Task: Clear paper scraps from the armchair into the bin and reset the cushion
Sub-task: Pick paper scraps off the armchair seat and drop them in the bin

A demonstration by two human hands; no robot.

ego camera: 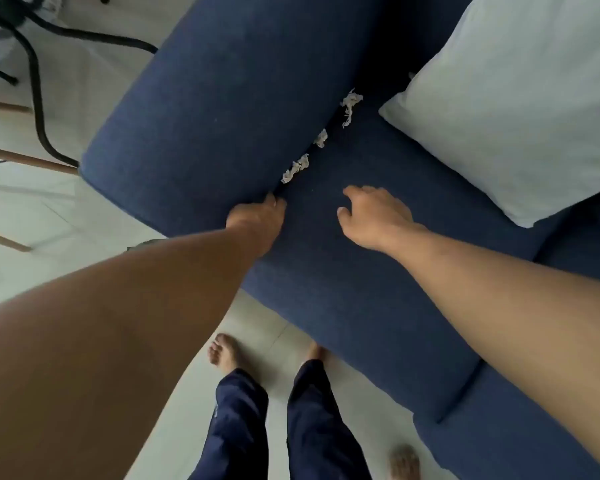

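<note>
Three crumpled white paper scraps lie in a line just above the middle of the frame, in the crease where the armchair's seat (343, 237) meets its padded arm (201, 109). The lowest scrap (295, 168) sits nearest the hands, a small one (321, 137) lies above it, and the longest (350, 106) lies highest, close to the dark corner at the back of the seat. All three touch the blue fabric and lie apart from one another.

The left hand (257, 216) rests at the lower end of that crease, just below the lowest scrap, its fingertips pressed toward the gap; its grip is curled with nothing visible in it, though the fingers are partly hidden. The right hand (374, 216) hovers over or rests on the seat to the right of the crease, palm down, fingers loosely bent and spread, holding nothing. It is near the scraps but touches none.

A pale cushion (513, 98) fills the upper right of the frame, lying tilted on the seat with one corner pointing toward the crease, well apart from both hands.

At the bottom middle, the person's legs in dark trousers (312, 427) and bare feet stand on a pale tiled floor (194, 375). In the upper left, dark curved chair legs (35, 81) and wooden legs stand on the floor beside the armchair.
</note>
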